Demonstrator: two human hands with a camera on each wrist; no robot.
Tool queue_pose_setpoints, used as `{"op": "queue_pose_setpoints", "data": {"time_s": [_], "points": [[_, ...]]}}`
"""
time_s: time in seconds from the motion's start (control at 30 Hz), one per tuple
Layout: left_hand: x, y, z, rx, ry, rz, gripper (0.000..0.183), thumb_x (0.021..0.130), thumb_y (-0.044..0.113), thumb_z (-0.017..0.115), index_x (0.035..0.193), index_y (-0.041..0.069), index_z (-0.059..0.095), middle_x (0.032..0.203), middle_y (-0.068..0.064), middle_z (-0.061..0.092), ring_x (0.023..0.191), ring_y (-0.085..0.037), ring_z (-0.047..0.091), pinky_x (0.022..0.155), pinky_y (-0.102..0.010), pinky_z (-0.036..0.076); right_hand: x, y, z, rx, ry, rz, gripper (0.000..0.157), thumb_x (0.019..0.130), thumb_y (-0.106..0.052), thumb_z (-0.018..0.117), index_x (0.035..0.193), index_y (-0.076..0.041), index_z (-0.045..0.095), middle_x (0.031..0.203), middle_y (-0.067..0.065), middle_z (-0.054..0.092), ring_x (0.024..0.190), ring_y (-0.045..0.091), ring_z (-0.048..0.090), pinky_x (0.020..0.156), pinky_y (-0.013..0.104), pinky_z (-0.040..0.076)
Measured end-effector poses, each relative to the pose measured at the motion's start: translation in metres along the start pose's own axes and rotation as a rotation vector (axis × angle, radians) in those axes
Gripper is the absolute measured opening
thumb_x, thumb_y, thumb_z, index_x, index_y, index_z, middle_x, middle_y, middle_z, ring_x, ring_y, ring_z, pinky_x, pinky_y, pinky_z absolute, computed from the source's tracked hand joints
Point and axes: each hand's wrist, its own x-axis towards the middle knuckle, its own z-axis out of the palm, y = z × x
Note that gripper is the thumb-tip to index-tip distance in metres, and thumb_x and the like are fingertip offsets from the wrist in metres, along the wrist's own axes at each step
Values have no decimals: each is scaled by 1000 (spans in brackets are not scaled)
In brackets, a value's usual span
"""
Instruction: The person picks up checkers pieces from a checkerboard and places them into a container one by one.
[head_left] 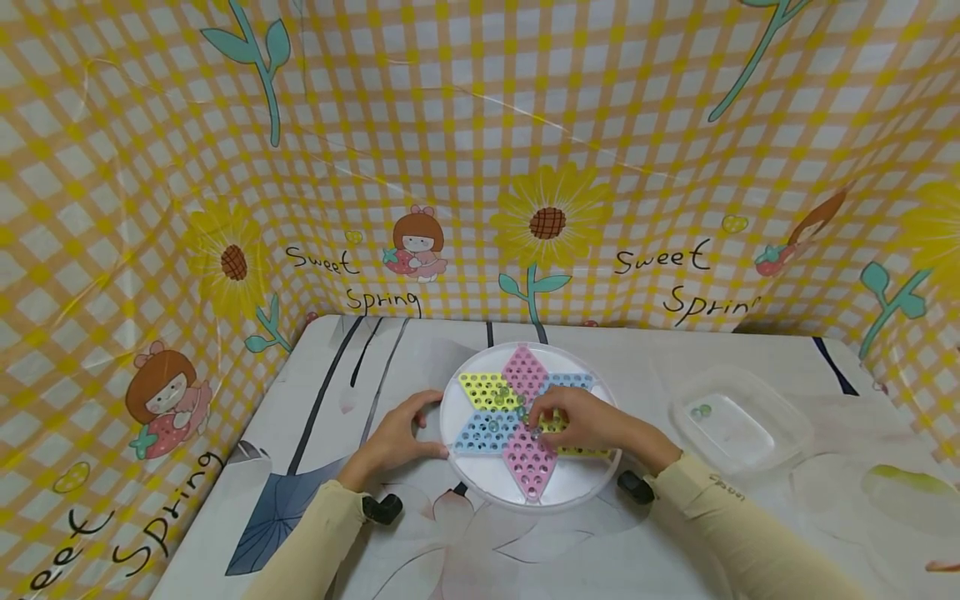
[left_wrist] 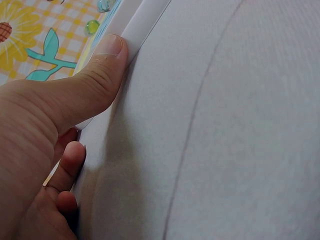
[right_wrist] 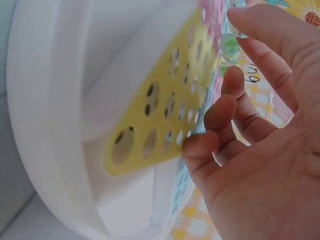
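Note:
A round white Chinese checkers board [head_left: 480,479] with a pink, yellow and blue star of holes lies on the table. Several clear glass marbles [head_left: 493,426] with coloured swirls sit in its holes, mostly near the middle. My left hand [head_left: 397,433] holds the board's left rim, and in the left wrist view its thumb [left_wrist: 107,55] lies against the white edge. Over the centre right of the star, my right hand [head_left: 573,417] pinches a clear marble [right_wrist: 239,32] between thumb and index finger. Its other fingers curl close over the yellow holes. A greenish marble [right_wrist: 230,45] shows just beyond the fingertips.
A clear plastic tub [head_left: 738,458] stands to the right of the board with a few marbles [head_left: 701,411] inside. The table [head_left: 420,550] has a printed white cover. A checked curtain [head_left: 480,150] rises behind the table and along its sides.

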Motion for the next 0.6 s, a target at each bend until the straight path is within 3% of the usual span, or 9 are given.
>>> {"op": "queue_pose_setpoints", "data": {"time_s": [0.3,0.6], "points": [[1,-3,1,14,5,2,88,73,25,95,149,16,51,104,-3,55,96,-18,49,87,-38,38,1,-5,-9,-15,29,-62,13,91,-13,79,101,-17,71,94,4,61,82,23,54,70,28,47],[0,-3,1,12,-6,10,88,74,24,95,149,14,50,104,-3,54,95,-19,49,85,-37,39,3,-8,-14,5,41,-47,16,91,-14,78,105,-17,70,95,3,61,83,20,53,70,28,48]]}}
